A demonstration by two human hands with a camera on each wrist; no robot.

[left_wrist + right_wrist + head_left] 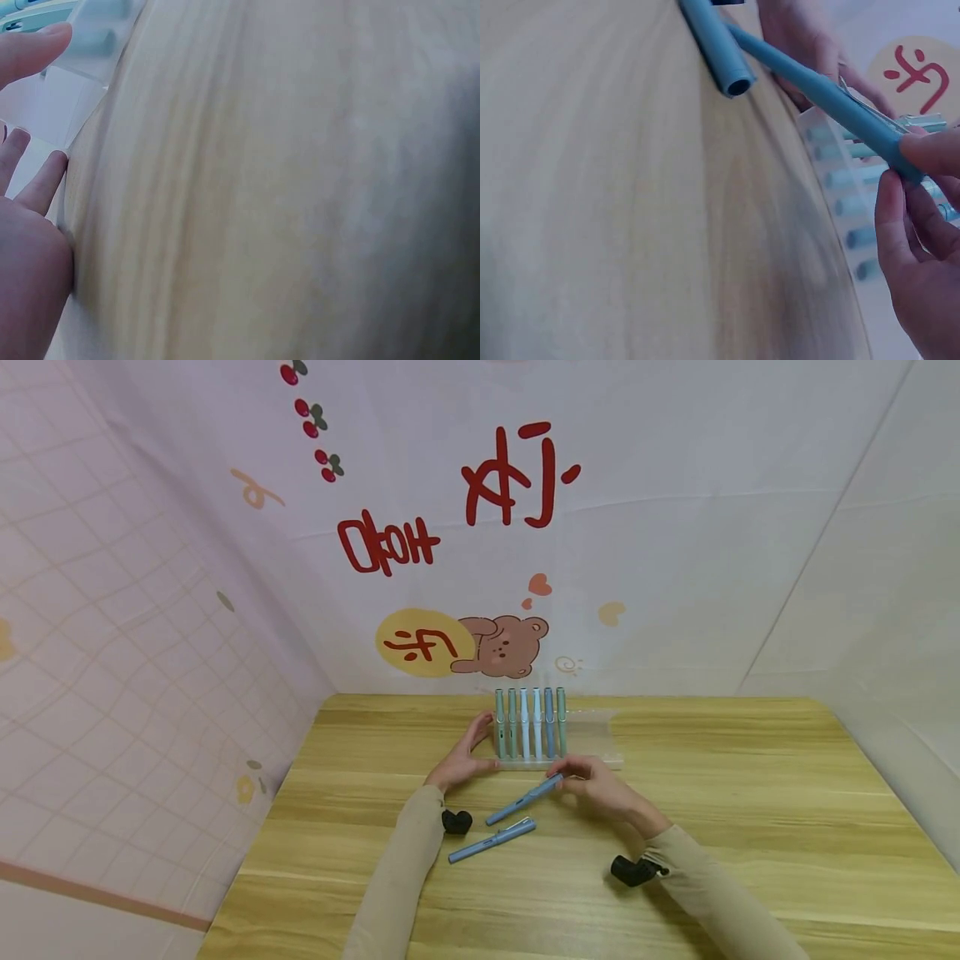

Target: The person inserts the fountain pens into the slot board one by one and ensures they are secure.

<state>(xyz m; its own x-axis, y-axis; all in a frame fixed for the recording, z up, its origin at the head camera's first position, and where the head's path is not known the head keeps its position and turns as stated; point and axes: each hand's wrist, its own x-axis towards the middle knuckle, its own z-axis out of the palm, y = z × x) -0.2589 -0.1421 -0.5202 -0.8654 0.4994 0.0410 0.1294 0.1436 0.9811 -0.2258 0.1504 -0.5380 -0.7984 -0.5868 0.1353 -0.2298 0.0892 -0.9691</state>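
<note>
A clear pen stand (594, 737) stands near the back of the table. Several green, pale blue and blue pens (525, 727) lean side by side in its left and middle part. My left hand (461, 766) is at the stand's left end, its fingers extended against the side and its thumb at the front. With thumb and fingertips, my right hand (600, 785) pinches a blue pen (523, 800) by its clip end, just in front of the stand. That pen slants down toward the left. Nearer the front, a second blue pen (491, 841) lies on the table.
The wood-grain table (750, 827) meets a white printed cloth (675, 568) at the back, with more cloth at both sides. Black wrist devices (633, 870) sit on both forearms. The stand's right part shows no pens.
</note>
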